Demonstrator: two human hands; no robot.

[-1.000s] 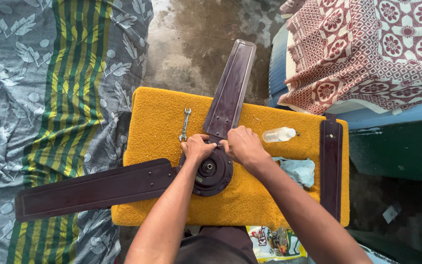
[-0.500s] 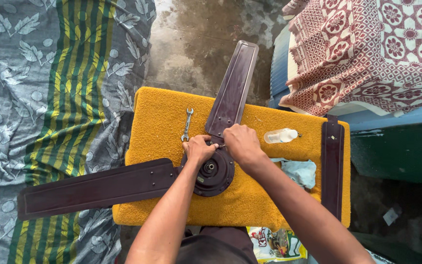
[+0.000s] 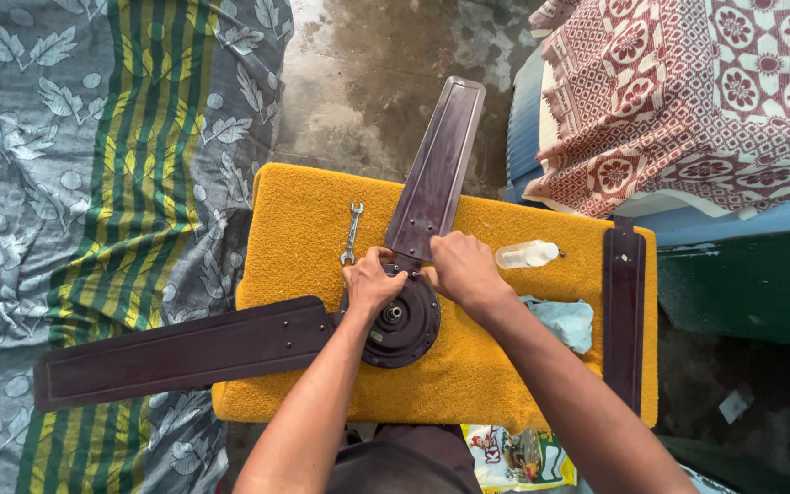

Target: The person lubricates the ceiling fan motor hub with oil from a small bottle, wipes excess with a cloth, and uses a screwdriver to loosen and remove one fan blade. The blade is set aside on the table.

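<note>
Crowding both hands (image 3: 418, 274) at fan hub (image 3: 401, 320), spanner (image 3: 351, 233) just beside.

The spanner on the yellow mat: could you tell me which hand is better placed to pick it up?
Probably the left. The left hand rests on the fan hub, right beside the spanner. The right hand sits at the blade root, on the far side from it.

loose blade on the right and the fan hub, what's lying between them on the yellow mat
In the head view, a crumpled pale blue cloth lies between the loose blade and fan hub, with the right hand's forearm crossing there.
</note>
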